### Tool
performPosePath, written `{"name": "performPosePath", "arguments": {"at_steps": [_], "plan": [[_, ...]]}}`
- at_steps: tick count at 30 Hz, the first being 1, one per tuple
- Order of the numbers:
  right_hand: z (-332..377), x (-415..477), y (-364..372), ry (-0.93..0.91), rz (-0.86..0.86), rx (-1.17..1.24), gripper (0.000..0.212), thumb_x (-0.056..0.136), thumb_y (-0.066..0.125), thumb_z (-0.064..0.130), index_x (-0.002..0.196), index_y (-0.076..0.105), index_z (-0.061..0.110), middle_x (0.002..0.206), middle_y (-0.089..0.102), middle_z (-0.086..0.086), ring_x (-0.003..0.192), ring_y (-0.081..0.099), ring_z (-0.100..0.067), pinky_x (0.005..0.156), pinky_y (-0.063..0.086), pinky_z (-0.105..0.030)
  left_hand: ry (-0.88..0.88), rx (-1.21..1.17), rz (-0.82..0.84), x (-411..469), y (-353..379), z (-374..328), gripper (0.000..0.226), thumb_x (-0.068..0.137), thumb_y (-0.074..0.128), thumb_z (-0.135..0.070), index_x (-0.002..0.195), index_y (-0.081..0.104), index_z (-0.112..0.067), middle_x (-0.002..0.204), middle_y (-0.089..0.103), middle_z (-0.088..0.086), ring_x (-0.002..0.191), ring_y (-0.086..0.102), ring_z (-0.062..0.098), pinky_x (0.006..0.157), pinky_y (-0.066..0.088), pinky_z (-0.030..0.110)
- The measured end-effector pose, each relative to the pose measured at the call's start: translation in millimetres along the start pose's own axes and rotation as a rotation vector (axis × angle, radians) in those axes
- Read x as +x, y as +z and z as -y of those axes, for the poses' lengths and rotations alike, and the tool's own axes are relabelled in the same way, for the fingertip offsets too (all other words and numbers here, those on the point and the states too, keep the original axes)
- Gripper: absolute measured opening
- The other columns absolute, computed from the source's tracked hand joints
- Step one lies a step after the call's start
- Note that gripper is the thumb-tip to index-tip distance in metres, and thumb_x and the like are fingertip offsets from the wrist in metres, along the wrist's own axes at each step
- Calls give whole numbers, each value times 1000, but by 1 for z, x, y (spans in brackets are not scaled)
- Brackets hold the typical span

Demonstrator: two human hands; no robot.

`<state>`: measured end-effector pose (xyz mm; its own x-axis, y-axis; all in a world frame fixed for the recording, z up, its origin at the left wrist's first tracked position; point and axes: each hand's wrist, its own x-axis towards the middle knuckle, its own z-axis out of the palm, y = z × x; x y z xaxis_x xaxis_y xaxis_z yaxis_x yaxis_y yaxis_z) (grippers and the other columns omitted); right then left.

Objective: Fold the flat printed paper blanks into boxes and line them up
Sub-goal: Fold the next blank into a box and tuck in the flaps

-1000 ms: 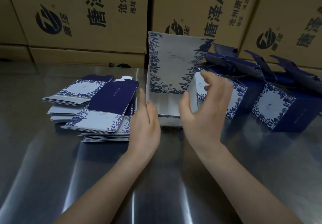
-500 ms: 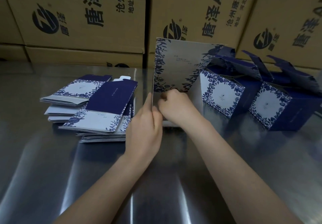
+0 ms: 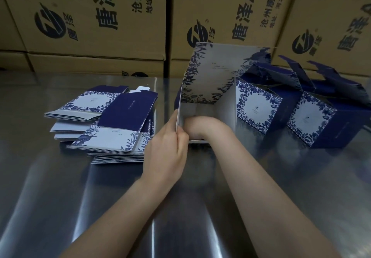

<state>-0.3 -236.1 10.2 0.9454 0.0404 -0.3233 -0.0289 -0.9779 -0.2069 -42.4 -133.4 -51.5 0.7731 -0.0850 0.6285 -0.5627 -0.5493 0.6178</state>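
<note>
Nearest the viewer, a wide stretch of bare, reflective steel table (image 3: 60, 207) lies open, crossed only by a person's two bare forearms reaching away from the front edge. Past them, the left hand (image 3: 166, 151) pinches the near edge of the left wall of a half-folded box (image 3: 210, 73), thumb on the inner side and fingers on the outside, holding that wall upright. The right hand (image 3: 202, 126) is pushed down inside the same box, low against its floor; its fingers are hidden, so I cannot tell whether they are curled or flat. The box stands at the table's middle with its open side toward the viewer and its tall floral back panel rising behind. To the left, just beside the left hand, sits a loose, fanned stack of flat blanks (image 3: 120, 117), edges overhanging one another. To the right, two finished boxes (image 3: 257, 107) (image 3: 313, 125) stand side by side with their dark blue top flaps raised, the nearer one touching the half-folded box's right wall. Along the far edge, large brown cartons (image 3: 90, 16) form a wall.
</note>
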Motion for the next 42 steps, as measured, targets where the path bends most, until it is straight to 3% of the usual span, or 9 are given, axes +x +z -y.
{"name": "performPosePath", "arguments": {"at_steps": [4, 8, 11, 16, 22, 27, 31, 37, 42], "plan": [[-3, 1, 2, 25, 25, 21, 39, 104, 38, 23, 135, 48, 2, 138, 49, -16, 124, 48, -29, 108, 38, -39, 21, 22, 5, 0, 0, 1, 29, 98, 43, -13, 101, 58, 12, 69, 37, 3, 59, 34, 22, 57, 19, 31], [-4, -2, 3, -29, -105, 60, 23, 102, 41, 19, 110, 59, 7, 95, 57, -8, 79, 51, -21, 60, 39, -26, -14, 78, 25, 2, 0, 0, 34, 98, 40, -17, 109, 56, 12, 72, 39, 6, 61, 33, 25, 59, 17, 34], [-9, 1, 6, -2, -234, 92, 29, 98, 47, 25, 71, 46, 18, 69, 43, 4, 65, 45, -16, 49, 30, -22, -35, 132, 42, 3, 0, 0, 36, 100, 38, -18, 115, 55, 9, 74, 39, 4, 63, 35, 25, 59, 17, 34], [-7, 5, 7, -28, -135, 12, 36, 100, 43, 17, 64, 39, 21, 68, 43, 3, 60, 40, -9, 49, 27, -23, -44, 158, 88, 4, 0, 0, 38, 101, 35, -21, 122, 54, 4, 77, 41, 5, 72, 54, 38, 60, 25, 37], [-7, 3, 7, -82, -88, 64, 36, 100, 41, 11, 65, 41, 20, 69, 44, 3, 60, 38, -8, 52, 27, -21, -15, 164, 94, 6, 2, 2, 39, 102, 34, -22, 123, 53, 3, 81, 49, 10, 77, 57, 41, 60, 27, 37], [-10, 2, 7, -54, -252, 151, 38, 98, 46, 19, 60, 41, 22, 61, 44, 4, 55, 40, -10, 47, 27, -24, -11, 166, 92, 6, 2, 1, 44, 101, 32, -23, 133, 49, 1, 84, 51, 10, 78, 58, 39, 61, 27, 37], [-11, -1, 9, -47, -218, 129, 37, 99, 44, 17, 63, 41, 21, 64, 44, 4, 57, 40, -11, 48, 28, -23, 28, 142, 49, 3, 4, 1, 55, 101, 36, -21, 154, 26, -9, 92, 63, 14, 80, 61, 36, 63, 29, 33], [-7, 0, 6, -62, -169, 101, 34, 99, 43, 16, 66, 42, 22, 67, 46, 5, 59, 41, -8, 50, 30, -20, 37, 157, 52, 4, 4, 5, 57, 100, 35, -21, 154, 24, -9, 88, 64, 16, 77, 60, 36, 62, 28, 32], [-9, 2, 9, -44, -361, 245, 33, 97, 47, 20, 65, 51, 20, 69, 58, -3, 66, 58, -22, 55, 44, -27, 34, 229, 73, 8, 2, 1, 56, 99, 43, -14, 151, 27, 1, 86, 63, 21, 71, 60, 40, 59, 29, 35]]}}
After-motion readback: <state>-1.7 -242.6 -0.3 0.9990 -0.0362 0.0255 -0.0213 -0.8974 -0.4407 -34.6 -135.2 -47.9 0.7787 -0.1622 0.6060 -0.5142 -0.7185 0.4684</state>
